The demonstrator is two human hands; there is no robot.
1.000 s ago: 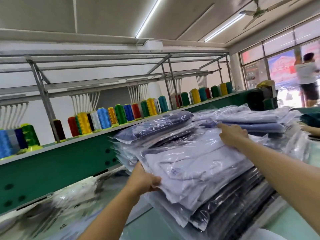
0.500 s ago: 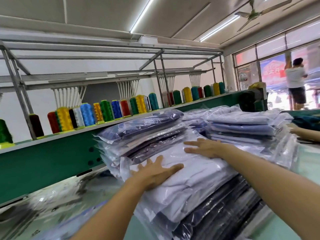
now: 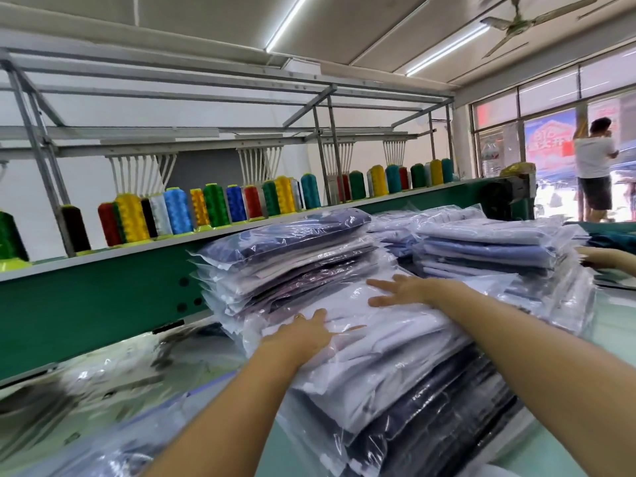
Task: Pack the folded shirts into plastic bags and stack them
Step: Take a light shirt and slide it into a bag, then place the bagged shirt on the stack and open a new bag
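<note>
Left hand: the left hand lay flat, fingers straight and spread, pressing the near end of the top bag; a ring showed on one finger.
Right hand: the right hand was also flat and open, palm down on the far end of the same bag.
Task's thing: the pale lilac folded shirt in a clear plastic bag sat on top of the nearest leaning stack of bagged shirts, whose lower layers were dark navy.
Change: a second before, the left hand gripped the bag's near edge and the right hand held its far corner; now neither gripped anything and both pressed down.
Meaning: the bag appeared placed, and the hands seemed to be flattening it, so this shirt's stacking looked nearly finished.
Neighbours: two more stacks stood behind, a darker one on the left and a light blue one on the right.
Tabletop: the pale green tabletop carried all three stacks.
Backdrop: coloured thread cones lined the green machine ledge.
</note>
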